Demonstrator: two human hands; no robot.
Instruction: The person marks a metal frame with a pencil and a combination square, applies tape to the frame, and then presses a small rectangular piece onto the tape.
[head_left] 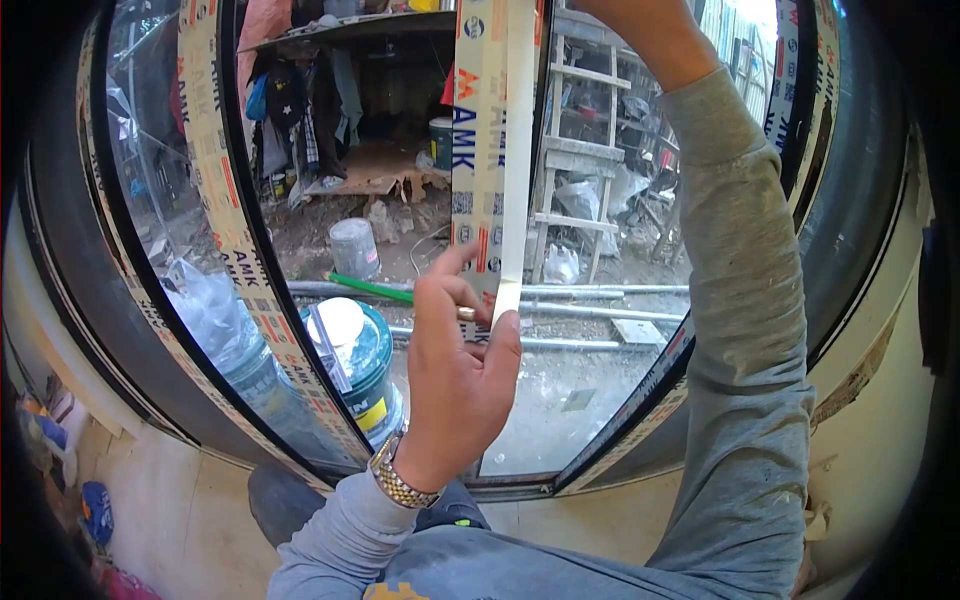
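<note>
My left hand [462, 375], with a metal watch [397, 477] at its wrist, is closed around a green pencil [372, 288] that sticks out to the left. Its thumb and fingers also meet the lower end of a long white strip [517, 150]. The strip runs upright along a frame post [478, 120] covered in printed AMK protective tape. My right hand [640, 25] is raised at the top edge, near the upper part of the strip. Its fingers lie outside the picture; the grey sleeve [740, 250] shows below.
Dark taped window frames [225, 200] curve around me on both sides. Beyond the opening stand a teal bucket [365, 370] with a white lid, a white pail [353, 248], metal pipes [600, 310] and a wooden ladder [580, 155]. My knees are below, over a light floor [215, 500].
</note>
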